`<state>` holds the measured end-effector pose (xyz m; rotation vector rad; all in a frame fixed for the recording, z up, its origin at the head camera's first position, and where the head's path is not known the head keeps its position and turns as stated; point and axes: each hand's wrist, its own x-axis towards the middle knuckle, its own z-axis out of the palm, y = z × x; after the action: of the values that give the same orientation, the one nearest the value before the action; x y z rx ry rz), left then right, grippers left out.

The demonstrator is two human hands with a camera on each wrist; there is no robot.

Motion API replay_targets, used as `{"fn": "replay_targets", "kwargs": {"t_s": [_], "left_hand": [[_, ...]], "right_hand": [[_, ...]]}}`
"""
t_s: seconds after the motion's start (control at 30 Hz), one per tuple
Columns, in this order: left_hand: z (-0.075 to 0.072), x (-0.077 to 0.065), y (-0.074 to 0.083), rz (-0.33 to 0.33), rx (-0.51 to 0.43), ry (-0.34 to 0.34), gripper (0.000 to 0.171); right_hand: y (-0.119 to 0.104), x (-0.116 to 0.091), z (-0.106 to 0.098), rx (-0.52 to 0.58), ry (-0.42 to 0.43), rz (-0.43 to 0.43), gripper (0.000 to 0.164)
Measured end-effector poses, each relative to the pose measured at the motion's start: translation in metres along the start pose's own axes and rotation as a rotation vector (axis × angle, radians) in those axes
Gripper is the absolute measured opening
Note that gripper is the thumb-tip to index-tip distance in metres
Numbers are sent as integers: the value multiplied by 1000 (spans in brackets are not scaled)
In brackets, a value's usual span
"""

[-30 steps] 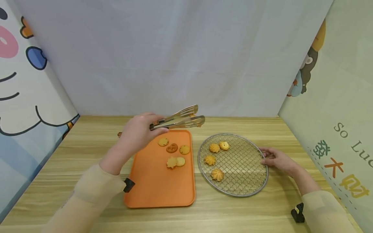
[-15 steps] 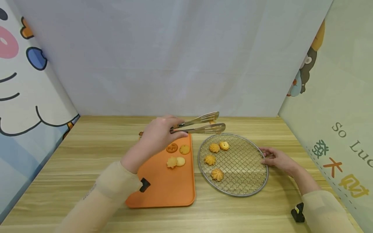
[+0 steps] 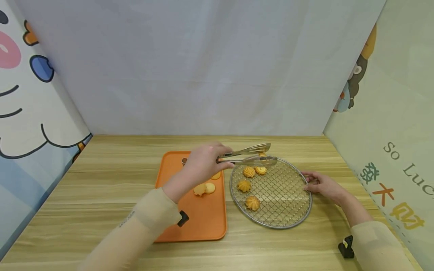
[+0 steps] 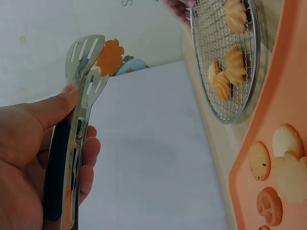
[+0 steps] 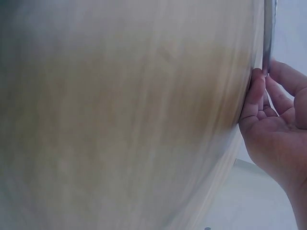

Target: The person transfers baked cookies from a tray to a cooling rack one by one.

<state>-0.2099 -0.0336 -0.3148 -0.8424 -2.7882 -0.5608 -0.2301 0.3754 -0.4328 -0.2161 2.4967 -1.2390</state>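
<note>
My left hand (image 3: pixel 203 162) grips slotted metal tongs (image 3: pixel 257 161) by their dark handles. Between the tong tips sits a scalloped, orange-brown cookie (image 4: pixel 110 56), raised above the far-left part of a round wire rack (image 3: pixel 281 203). Several swirled cookies (image 3: pixel 252 203) lie along the rack's left side. At the opposite side, my right hand (image 3: pixel 325 186) pinches the rack's metal rim between thumb and fingers. Left of the rack is an orange tray (image 3: pixel 200 226), partly hidden by my left arm. It bears a flower-shaped cookie (image 3: pixel 200 189), a round pale cookie (image 3: pixel 210 188) and a pretzel-shaped cookie (image 4: pixel 269 206).
Tray and rack stand side by side on a wood-grain table (image 3: pixel 101 188), with a narrow strip of table between them. A pale cloth (image 3: pixel 210 75) hangs behind the table. Printed panels close in the left and right sides.
My left hand has carried the tongs and their cookie rightward and somewhat lower, from above the tray's far edge to over the rack. The right hand keeps its hold on the rim.
</note>
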Motion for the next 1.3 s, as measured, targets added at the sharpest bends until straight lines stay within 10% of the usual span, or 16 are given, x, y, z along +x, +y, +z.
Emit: {"fn": "replay_targets", "kwargs": {"t_s": [1.3], "left_hand": [[81, 21, -3, 18, 68, -296, 49]], "right_hand": [[2, 0, -1, 2, -1, 13, 68]]}}
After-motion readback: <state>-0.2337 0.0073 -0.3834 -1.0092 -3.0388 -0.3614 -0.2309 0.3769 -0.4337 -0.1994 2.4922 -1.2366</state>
